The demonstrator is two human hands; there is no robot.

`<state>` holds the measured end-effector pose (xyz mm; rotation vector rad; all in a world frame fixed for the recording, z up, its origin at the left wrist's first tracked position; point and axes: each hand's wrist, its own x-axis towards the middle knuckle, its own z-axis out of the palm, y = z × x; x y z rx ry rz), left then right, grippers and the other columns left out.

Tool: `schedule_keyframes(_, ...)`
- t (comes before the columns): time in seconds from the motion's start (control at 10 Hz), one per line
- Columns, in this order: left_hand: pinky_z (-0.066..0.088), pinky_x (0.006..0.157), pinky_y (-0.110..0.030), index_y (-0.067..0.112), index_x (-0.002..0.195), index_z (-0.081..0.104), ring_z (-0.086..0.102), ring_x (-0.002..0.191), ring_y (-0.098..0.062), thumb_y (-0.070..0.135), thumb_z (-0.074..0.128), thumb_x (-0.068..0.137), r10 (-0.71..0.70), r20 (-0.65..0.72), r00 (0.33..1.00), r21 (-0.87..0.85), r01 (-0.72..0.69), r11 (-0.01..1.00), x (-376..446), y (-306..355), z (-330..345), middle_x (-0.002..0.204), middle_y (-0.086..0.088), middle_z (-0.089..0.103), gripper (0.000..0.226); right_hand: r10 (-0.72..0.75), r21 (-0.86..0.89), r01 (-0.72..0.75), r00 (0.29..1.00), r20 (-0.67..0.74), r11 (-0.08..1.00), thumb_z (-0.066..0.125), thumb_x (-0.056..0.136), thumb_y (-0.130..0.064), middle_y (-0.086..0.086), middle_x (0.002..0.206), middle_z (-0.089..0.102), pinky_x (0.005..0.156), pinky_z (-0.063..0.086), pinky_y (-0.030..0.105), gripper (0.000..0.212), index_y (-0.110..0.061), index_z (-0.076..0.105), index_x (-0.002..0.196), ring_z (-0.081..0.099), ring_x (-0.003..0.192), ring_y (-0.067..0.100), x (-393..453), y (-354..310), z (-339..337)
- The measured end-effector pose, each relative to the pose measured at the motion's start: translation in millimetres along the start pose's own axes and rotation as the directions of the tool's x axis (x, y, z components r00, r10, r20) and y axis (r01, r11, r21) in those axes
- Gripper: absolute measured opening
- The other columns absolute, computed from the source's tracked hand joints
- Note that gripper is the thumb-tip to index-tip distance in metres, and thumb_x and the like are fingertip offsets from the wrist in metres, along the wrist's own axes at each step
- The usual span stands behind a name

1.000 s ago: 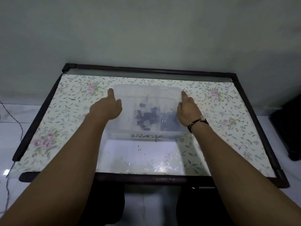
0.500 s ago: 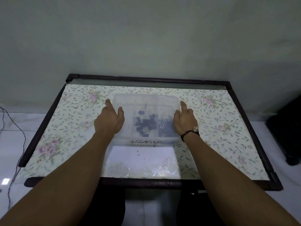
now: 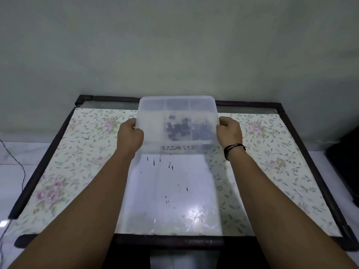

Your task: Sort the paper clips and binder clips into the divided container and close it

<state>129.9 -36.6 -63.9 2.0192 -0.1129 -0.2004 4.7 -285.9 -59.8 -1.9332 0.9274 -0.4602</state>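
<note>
1. While both hands grip it, the container [image 3: 155, 125] is tilted over the far middle of the table [image 3: 81, 152], lid on.
2. Left hand [image 3: 130, 135] has fingers curled round the container's left edge.
3. Right hand [image 3: 229, 131] has fingers curled round its right edge; dark wristband [image 3: 234, 150] on that wrist.
4. Dark binder clips [image 3: 177, 129] show through the plastic in the middle compartment; a darker pile [image 3: 203, 130] sits in the right one, too blurred to identify.
5. Glossy white patch [image 3: 169, 191] with small dark specks lies on the near floral tabletop.
</note>
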Motion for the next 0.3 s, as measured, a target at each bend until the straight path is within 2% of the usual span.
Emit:
schedule_keyframes(0.1,0.032,0.055,-0.026,0.001,0.086,0.054,0.045,0.064,-0.021,-0.004,0.039,0.078,-0.011,0.001,1.000,-0.044,0.011,0.999,7.9,-1.0,9.3,0.075,-0.004,0.051,0.017,0.046,0.000,-0.046,0.998,0.041,0.999,0.046,0.083,0.000,0.004,0.086,0.061,0.068,0.041,0.023,0.026,-0.010,0.067,0.095,0.055,0.079,0.020,1.6,6.7,1.9)
schedule_keyframes(0.2,0.049,0.082,-0.037,0.012,0.130,0.053,0.058,0.105,-0.026,0.012,0.049,0.086,-0.041,-0.030,0.999,-0.031,0.040,0.999,5.7,7.9,11.3,0.118,-0.003,0.059,0.045,-0.006,-0.015,0.006,1.000,-0.001,1.000,0.058,0.091,-0.020,0.003,0.126,0.061,0.090,0.044,0.027,0.039,-0.014,0.058,0.130,0.060,0.112,0.021,-4.8,-4.3,-5.4)
schedule_keyframes(0.3,0.046,0.104,-0.043,0.020,0.138,0.050,0.052,0.125,-0.020,0.021,0.059,0.089,0.027,-0.044,0.999,-0.111,-0.032,0.993,-8.3,35.0,1.9,0.139,0.000,0.053,0.050,-0.186,0.165,0.185,0.982,-0.007,0.969,0.066,0.090,-0.031,-0.002,0.128,0.061,0.093,0.046,0.024,0.039,-0.019,0.061,0.126,0.059,0.115,0.013,-20.5,-38.2,-22.7)
